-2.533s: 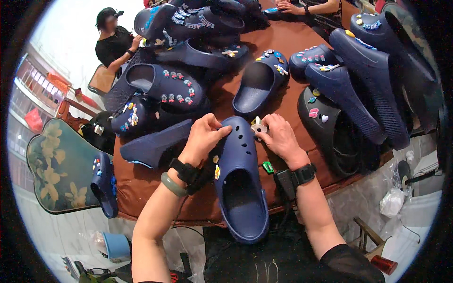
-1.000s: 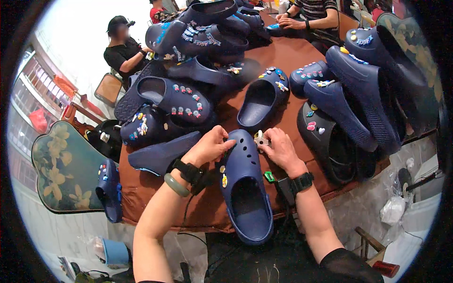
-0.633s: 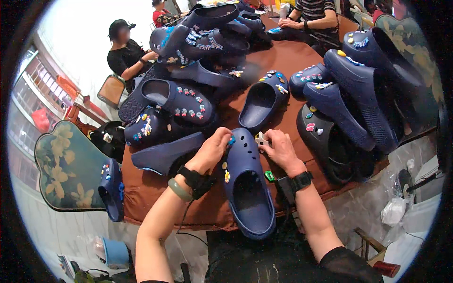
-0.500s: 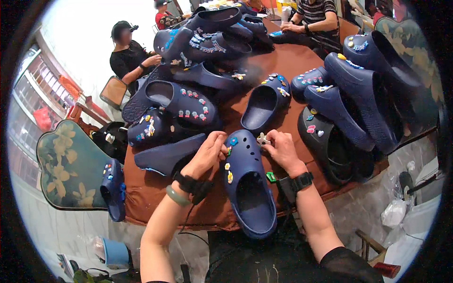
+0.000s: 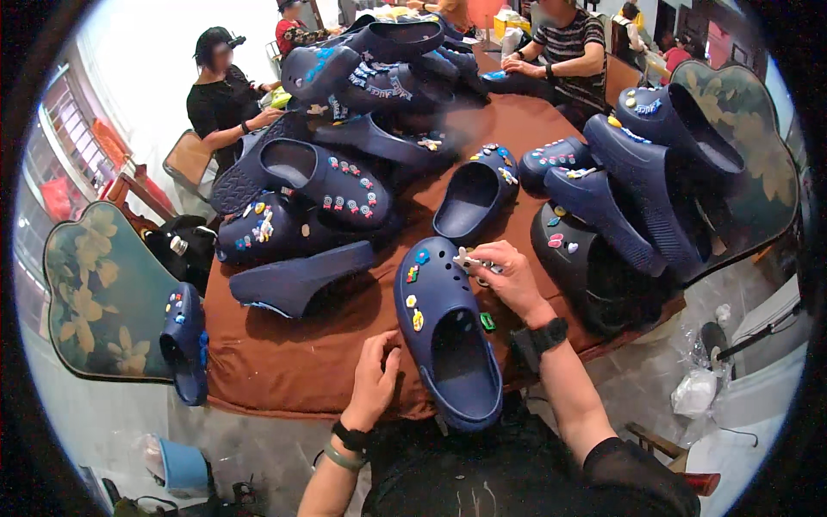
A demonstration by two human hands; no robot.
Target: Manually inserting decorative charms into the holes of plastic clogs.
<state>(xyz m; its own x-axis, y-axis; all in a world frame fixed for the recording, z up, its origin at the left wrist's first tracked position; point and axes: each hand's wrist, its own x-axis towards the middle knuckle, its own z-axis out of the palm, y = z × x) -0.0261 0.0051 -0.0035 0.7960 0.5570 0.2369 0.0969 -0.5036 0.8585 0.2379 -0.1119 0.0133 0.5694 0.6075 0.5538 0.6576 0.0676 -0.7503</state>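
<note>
A navy clog (image 5: 439, 303) lies in front of me with its toe pointing away. Along the left side of its upper sit several small charms, including a blue flower (image 5: 422, 257) and a yellow one (image 5: 418, 320). Pinched in my right hand (image 5: 510, 277) is a small white shoe charm (image 5: 466, 258), held over the toe holes, some of which the fingers cover. My left hand (image 5: 372, 379) rests beside the clog's left edge, fingers loosely bent and thumb apart, holding nothing. A green charm (image 5: 488, 321) lies right of the clog.
More decorated clogs (image 5: 345, 189) are piled at the back left, and others (image 5: 633, 172) stand at the right. The brown cloth (image 5: 293, 362) covers the table. A co-worker in black (image 5: 222, 103) sits at the left; another person (image 5: 573, 52) works at the far end.
My left hand has drawn back from the toe to the clog's lower left side. The right hand has brought the white charm left, over the toe holes. The view has shifted slightly.
</note>
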